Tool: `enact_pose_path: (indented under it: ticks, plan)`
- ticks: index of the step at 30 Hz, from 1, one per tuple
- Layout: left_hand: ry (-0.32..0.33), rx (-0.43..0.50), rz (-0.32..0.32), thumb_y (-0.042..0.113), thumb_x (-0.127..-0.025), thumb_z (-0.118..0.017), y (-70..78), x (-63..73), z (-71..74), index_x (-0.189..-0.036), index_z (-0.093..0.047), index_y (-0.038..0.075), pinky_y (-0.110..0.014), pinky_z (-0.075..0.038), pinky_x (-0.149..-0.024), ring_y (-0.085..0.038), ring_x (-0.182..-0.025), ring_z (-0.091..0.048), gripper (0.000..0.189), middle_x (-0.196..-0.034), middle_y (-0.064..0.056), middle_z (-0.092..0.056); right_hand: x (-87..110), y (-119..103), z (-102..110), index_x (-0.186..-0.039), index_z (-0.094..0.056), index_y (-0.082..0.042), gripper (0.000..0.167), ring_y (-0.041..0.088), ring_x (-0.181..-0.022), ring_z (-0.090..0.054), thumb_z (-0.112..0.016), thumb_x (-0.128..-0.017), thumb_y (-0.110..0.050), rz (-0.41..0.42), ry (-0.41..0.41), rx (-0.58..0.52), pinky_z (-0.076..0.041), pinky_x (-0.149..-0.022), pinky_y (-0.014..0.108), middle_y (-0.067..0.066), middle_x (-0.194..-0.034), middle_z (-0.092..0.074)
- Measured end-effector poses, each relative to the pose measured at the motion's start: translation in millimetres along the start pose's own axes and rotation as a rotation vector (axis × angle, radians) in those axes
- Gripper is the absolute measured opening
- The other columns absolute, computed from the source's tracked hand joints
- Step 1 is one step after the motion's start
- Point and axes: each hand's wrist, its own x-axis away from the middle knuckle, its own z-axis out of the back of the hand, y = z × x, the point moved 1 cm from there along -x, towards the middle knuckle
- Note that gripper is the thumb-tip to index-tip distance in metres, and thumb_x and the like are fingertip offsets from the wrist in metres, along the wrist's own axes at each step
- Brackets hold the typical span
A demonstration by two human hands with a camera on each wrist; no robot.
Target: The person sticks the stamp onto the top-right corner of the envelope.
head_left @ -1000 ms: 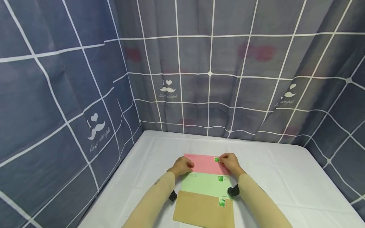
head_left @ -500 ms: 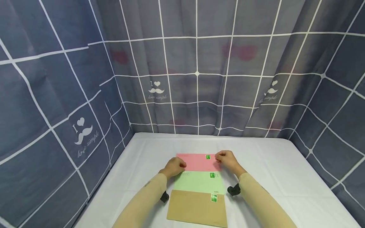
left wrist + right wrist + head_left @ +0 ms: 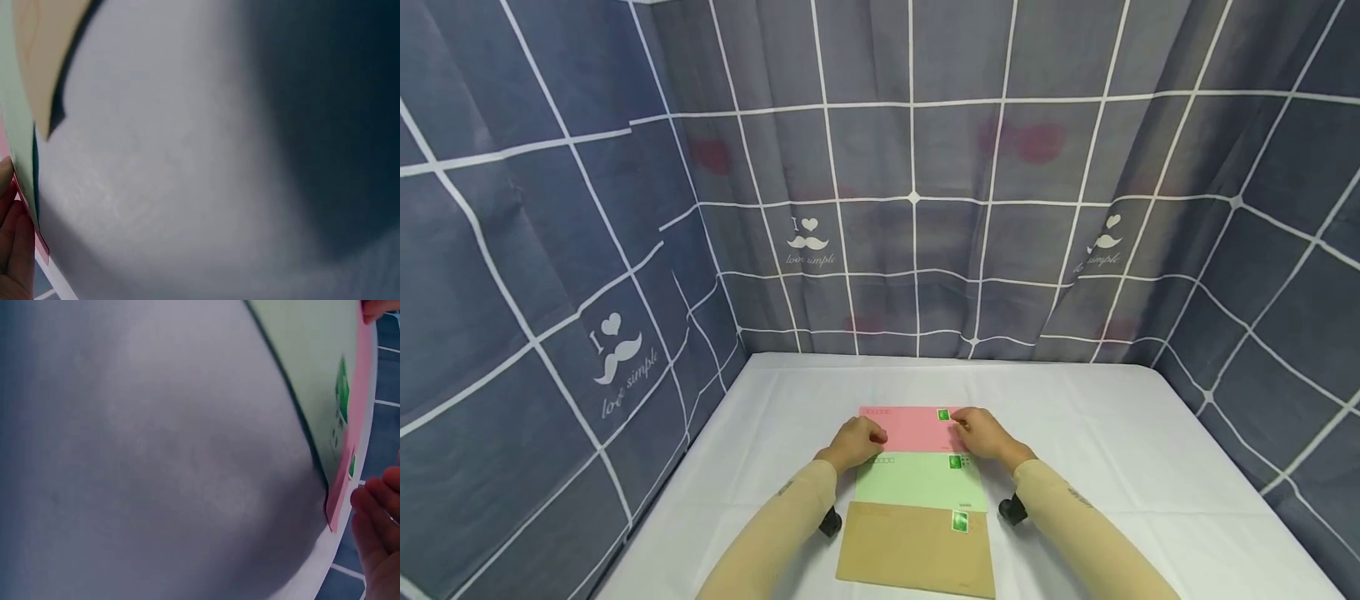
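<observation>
A pink envelope (image 3: 910, 429) with a green stamp (image 3: 943, 414) at its upper right lies farthest from me. My left hand (image 3: 853, 442) pinches its left edge between thumb and fingers; the left wrist view shows that hand (image 3: 15, 250) at the pink edge. My right hand (image 3: 985, 432) hovers over the right end of the pink envelope, fingertips close to the stamp, loosely bent and holding nothing visible. A light green envelope (image 3: 917, 482), also stamped, lies nearer, overlapped by a brown envelope (image 3: 913, 550) bearing a stamp (image 3: 960, 522).
A white cloth covers the table (image 3: 1075, 467). Dark grey gridded curtains (image 3: 865, 275) hang along its back and both sides. Black straps or devices (image 3: 1012, 510) sit at the wrists.
My right hand drew off the stamp to the pink envelope's right edge, then came back left over it. My left hand stays at the left edge. The head view turned slightly right.
</observation>
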Motion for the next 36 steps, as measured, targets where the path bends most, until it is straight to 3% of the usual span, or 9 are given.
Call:
enact_pose_path:
  ticks: [4, 5, 8, 11, 13, 15, 20, 36]
  plan:
    - [0.003, 0.018, 0.011, 0.005, -0.088, -0.074, -4.9, -1.4, -3.4, -0.104, -0.077, 0.007, -0.034, -0.058, -0.087, -0.02, -0.099, -0.068, 0.017, -0.105, -0.005, -0.074, -0.8, -2.1, -5.0, -0.112, -0.065, 0.001, 0.018, 0.023, -0.089, -0.062, -0.055, -0.099, -0.005, 0.037, -0.106, 0.057, -0.053, -0.083, 0.044, 0.012, -0.098, -0.068]
    - [0.006, 0.016, 0.013, 0.006, -0.088, -0.074, -5.8, -1.7, -3.8, -0.104, -0.077, 0.007, -0.034, -0.059, -0.088, -0.02, -0.1, -0.068, 0.017, -0.106, -0.005, -0.074, -0.8, -1.8, -5.7, -0.115, -0.063, 0.0, 0.018, 0.023, -0.092, -0.063, -0.055, -0.1, -0.006, 0.043, -0.13, 0.075, -0.054, -0.085, 0.044, 0.012, -0.1, -0.067]
    - [0.013, 0.022, 0.008, 0.005, -0.087, -0.075, -6.1, -1.9, -3.9, -0.104, -0.078, 0.006, -0.036, -0.058, -0.09, -0.022, -0.103, -0.069, 0.017, -0.108, -0.006, -0.075, 0.0, 0.3, -7.2, -0.123, -0.058, -0.003, 0.023, 0.033, -0.118, -0.061, -0.05, -0.103, -0.012, 0.041, -0.211, 0.13, -0.049, -0.103, 0.049, 0.02, -0.126, -0.063]
    - [0.015, 0.023, 0.006, 0.005, -0.087, -0.074, -5.1, -1.8, -3.6, -0.103, -0.078, 0.007, -0.037, -0.058, -0.091, -0.023, -0.104, -0.069, 0.016, -0.109, -0.007, -0.075, 1.4, 3.2, -8.0, -0.141, -0.049, 0.002, 0.041, 0.038, -0.146, -0.038, -0.046, -0.106, -0.02, 0.017, -0.26, 0.172, -0.032, -0.12, 0.052, 0.022, -0.156, -0.04]
    - [0.013, 0.02, 0.009, 0.005, -0.087, -0.074, -4.8, -1.8, -3.5, -0.102, -0.078, 0.007, -0.037, -0.058, -0.092, -0.023, -0.104, -0.069, 0.016, -0.109, -0.007, -0.075, 1.8, 4.3, -8.4, -0.148, -0.042, 0.002, 0.048, 0.037, -0.15, -0.029, -0.043, -0.107, -0.024, 0.002, -0.287, 0.183, -0.027, -0.123, 0.051, 0.021, -0.161, -0.031]
    - [0.012, 0.021, 0.014, 0.005, -0.087, -0.075, -4.7, -2.1, -3.3, -0.103, -0.078, 0.007, -0.036, -0.058, -0.092, -0.023, -0.104, -0.069, 0.016, -0.11, -0.007, -0.074, 2.5, 4.8, -8.3, -0.154, -0.032, 0.0, 0.055, 0.036, -0.152, -0.026, -0.041, -0.108, -0.028, -0.009, -0.306, 0.196, -0.026, -0.124, 0.05, 0.019, -0.164, -0.027]
    - [0.009, 0.024, 0.027, 0.007, -0.088, -0.075, -6.0, -3.2, -3.2, -0.104, -0.078, 0.008, -0.035, -0.058, -0.092, -0.022, -0.105, -0.068, 0.016, -0.112, -0.006, -0.074, 2.2, 3.4, -7.9, -0.156, -0.028, 0.0, 0.058, 0.036, -0.153, -0.022, -0.037, -0.109, -0.032, 0.0, -0.34, 0.203, -0.025, -0.124, 0.05, 0.018, -0.165, -0.023]
    - [0.003, 0.025, 0.01, 0.006, -0.088, -0.075, -6.4, -1.9, -1.9, -0.103, -0.078, 0.007, -0.035, -0.058, -0.091, -0.023, -0.105, -0.068, 0.015, -0.113, -0.007, -0.073, 1.8, 0.0, -9.5, -0.155, -0.03, 0.002, 0.061, 0.038, -0.153, -0.021, -0.04, -0.108, -0.035, -0.017, -0.371, 0.213, -0.023, -0.124, 0.052, 0.021, -0.164, -0.025]
